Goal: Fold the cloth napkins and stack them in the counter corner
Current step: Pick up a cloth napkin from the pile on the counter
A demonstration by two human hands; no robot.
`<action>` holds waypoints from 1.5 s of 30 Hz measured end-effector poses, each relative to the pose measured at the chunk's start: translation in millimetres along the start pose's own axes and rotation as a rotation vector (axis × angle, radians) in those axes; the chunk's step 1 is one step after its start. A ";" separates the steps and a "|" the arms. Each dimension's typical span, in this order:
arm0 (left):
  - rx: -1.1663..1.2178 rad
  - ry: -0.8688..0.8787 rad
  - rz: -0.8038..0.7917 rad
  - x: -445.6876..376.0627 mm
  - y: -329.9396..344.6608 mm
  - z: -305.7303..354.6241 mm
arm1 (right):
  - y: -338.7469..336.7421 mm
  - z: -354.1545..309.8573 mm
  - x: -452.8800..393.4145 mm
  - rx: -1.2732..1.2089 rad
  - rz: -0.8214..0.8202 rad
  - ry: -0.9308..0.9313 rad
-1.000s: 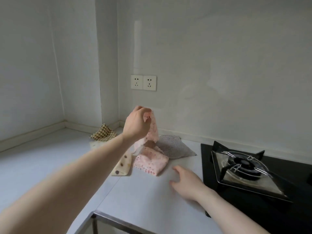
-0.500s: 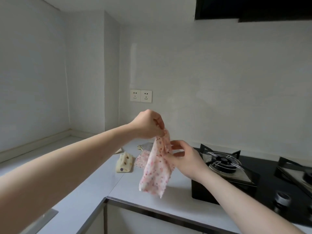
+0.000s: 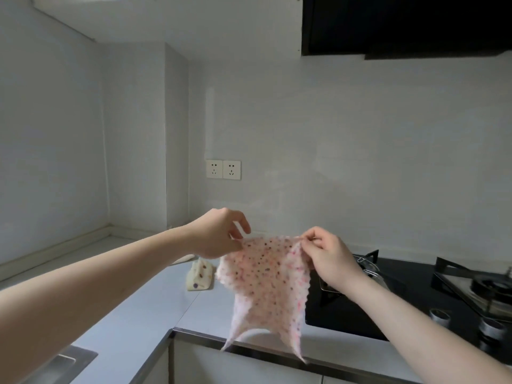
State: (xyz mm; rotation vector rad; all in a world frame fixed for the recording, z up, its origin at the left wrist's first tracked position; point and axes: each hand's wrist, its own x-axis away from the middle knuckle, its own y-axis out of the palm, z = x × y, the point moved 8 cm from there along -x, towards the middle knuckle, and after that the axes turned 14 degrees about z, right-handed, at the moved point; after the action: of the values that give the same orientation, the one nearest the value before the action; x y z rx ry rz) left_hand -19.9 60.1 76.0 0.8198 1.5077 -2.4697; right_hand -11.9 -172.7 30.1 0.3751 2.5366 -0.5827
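The pink dotted napkin (image 3: pixel 267 284) hangs in the air between the two hands, above the desk (image 3: pixel 155 306) edge and clear of it. The left hand (image 3: pixel 219 235) pinches one top corner with thumb and forefinger, its other fingers loosely spread. The right hand (image 3: pixel 327 256) pinches the opposite top corner, fingers curled over the hem.

The top edge sags a little and the lower corners dangle unevenly, so the cloth is likely not yet square. To do this well, draw the hands apart until the top hem runs taut and level, give a light shake, then lay it flat on the desk below the hands before folding. A cream spotted napkin (image 3: pixel 200 277) lies on the desk just beyond the left wrist.
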 end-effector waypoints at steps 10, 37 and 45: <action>0.115 -0.026 0.077 11.3 -5.7 -36.0 | -31.7 27.2 -15.2 -0.206 0.001 0.145; 0.319 -0.526 0.203 -34.6 142.8 -145.1 | 57.5 160.5 -73.8 0.358 0.022 0.063; 0.300 -0.377 0.256 -9.4 127.0 -133.8 | 37.9 154.4 -46.8 0.309 -0.031 0.008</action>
State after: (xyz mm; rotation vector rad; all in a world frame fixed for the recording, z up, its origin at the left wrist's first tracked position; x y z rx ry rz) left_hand 87.1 110.8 -65.7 0.5043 0.8670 -2.5028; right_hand 104.8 -219.4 -78.0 0.4473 2.4648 -0.9915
